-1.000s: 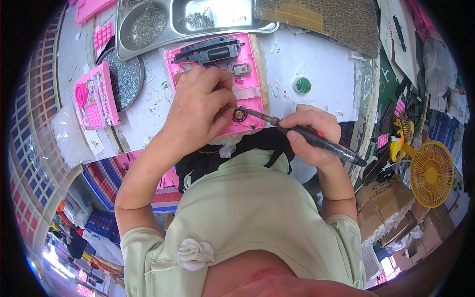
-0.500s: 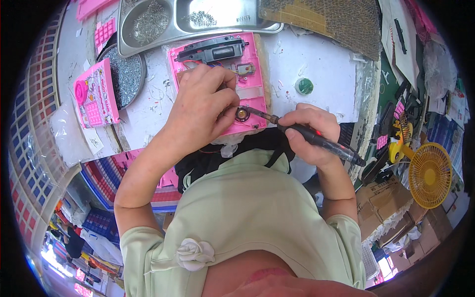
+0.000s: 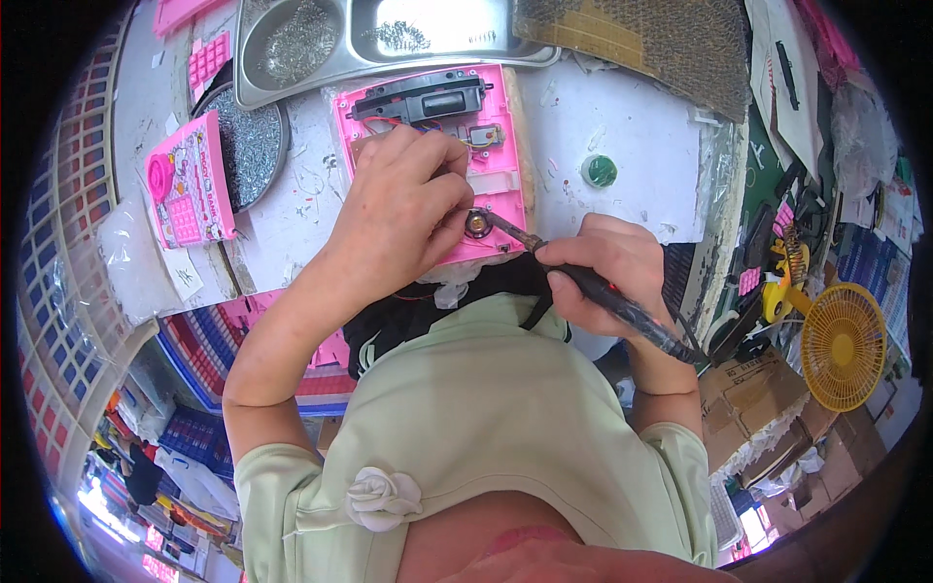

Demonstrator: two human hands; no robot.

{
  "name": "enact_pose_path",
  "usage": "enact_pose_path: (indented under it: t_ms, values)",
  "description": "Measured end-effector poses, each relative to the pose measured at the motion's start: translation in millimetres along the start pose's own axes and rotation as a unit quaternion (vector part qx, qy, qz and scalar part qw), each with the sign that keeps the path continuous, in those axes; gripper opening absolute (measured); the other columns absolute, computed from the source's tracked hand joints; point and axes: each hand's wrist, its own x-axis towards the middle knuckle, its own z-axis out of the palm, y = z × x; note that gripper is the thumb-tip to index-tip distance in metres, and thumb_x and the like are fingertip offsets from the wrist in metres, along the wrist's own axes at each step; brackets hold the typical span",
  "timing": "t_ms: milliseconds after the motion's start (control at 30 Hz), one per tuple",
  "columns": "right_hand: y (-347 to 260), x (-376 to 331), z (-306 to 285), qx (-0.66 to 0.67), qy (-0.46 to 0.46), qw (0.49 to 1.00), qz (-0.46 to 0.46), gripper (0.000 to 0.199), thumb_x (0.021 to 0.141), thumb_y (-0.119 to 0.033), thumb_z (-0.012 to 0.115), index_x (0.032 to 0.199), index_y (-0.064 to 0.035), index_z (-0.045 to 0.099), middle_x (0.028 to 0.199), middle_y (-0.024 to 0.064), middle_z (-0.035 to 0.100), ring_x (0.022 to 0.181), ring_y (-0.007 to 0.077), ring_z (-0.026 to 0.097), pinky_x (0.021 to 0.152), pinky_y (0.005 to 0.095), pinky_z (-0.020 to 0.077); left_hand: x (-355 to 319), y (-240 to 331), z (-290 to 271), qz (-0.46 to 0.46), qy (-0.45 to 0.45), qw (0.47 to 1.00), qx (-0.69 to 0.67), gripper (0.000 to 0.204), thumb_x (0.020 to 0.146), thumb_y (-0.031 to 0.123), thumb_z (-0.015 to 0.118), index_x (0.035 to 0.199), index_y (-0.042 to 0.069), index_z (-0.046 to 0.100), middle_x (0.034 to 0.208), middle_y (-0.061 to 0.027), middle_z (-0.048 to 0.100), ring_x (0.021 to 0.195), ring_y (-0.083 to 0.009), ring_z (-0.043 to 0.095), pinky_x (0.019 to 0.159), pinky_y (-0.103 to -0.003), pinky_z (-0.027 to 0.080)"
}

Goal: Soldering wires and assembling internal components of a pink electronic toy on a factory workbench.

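My right hand (image 3: 614, 270) grips a soldering iron (image 3: 595, 284) with a dark handle, and the iron's tip reaches the edge of a small round brass-and-black part (image 3: 477, 224). That part sits near the close edge of an open pink plastic casing (image 3: 501, 201). My left hand (image 3: 413, 189) is closed over the casing's left side, fingers curled and pinched together beside the round part; anything between them is hidden. Inside the casing's far end lie a black plastic mechanism (image 3: 423, 100) and a small metal-cased unit (image 3: 483, 136), with thin coloured wires partly under my left hand.
A metal tray (image 3: 342, 44) of small springs and a dark round dish (image 3: 250, 146) of screws stand beyond and left. A pink printed panel (image 3: 191, 185) leans on the dish. Right of the casing is a green-topped round container (image 3: 599, 171); farther right, a yellow fan (image 3: 844, 347).
My right hand has shifted slightly left, and the iron's rear end has swung down and towards me. Its tip remains at the round part. My left hand has barely moved.
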Motion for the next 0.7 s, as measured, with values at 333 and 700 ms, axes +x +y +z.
enact_pose_path:
  t_ms: [333,700]
  values:
    - [-2.7,-6.9,-13.8,0.020,0.027,0.999,0.021,0.030,0.068,0.004,0.075,0.098,-0.0017,0.072,0.068,0.0065,0.063,0.051,0.0197,0.052,0.047,0.0325,0.0404,-0.4,0.1,-0.1,0.000,-0.005,1.000,0.008,0.021,0.070,0.004,0.077,0.086,0.009,0.065,0.105,-0.0059,0.059,0.094,-0.0289,0.054,0.083,-0.042,0.042]
    - [0.7,-10.6,-20.7,0.040,0.068,0.997,0.024,0.027,0.071,0.001,0.074,0.098,-0.0017,0.072,0.068,0.0059,0.063,0.051,0.0182,0.050,0.046,0.0318,0.0391,0.3,-2.2,-1.9,0.009,0.001,1.000,-0.016,0.020,0.070,0.006,0.080,0.088,0.009,0.071,0.102,-0.0058,0.061,0.094,-0.0287,0.057,0.084,-0.043,0.042]
